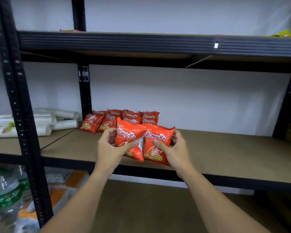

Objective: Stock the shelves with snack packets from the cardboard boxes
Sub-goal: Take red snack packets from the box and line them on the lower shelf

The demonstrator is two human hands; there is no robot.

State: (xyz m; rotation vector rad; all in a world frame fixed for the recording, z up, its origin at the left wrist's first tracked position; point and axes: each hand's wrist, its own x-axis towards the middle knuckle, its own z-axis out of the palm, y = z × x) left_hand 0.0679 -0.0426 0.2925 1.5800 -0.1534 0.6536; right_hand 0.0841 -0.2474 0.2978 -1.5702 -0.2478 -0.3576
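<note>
Black steel uprights (22, 115) frame the far left of the racking, and beyond them, on the neighbouring bay's board, lies a heap of white plastic-wrapped rolls (40, 121). Below that, low in the left corner, clear water bottles with green labels (5, 192) stand blurred, with some orange-and-white packs (60, 190) beside them.

Moving right, the middle shelf (225, 148) is a brown board with a black front rail. At its back left corner, against the white wall, sits a cluster of red prawn cracker packets (121, 120), some leaning forward, others stacked behind them.

In front of that cluster, above the front part of the board, the person holds two more red packets side by side, touching along their inner edges. The left hand (109, 147) grips the left packet (129, 140), thumb across its printed face and fingers curled behind its outer edge. The right hand (173, 147) grips the right packet (158, 145) the same way, thumb on the front near the prawn picture, fingers wrapped round the right side. Both packets are tilted, tops leaning away toward the wall; whether their lower edges touch the board cannot be told.

Overhead, the upper shelf rail (158, 42) carries a small white tag (216, 45), and at its far right a yellow-green packet (286, 34) peeks over the edge.
</note>
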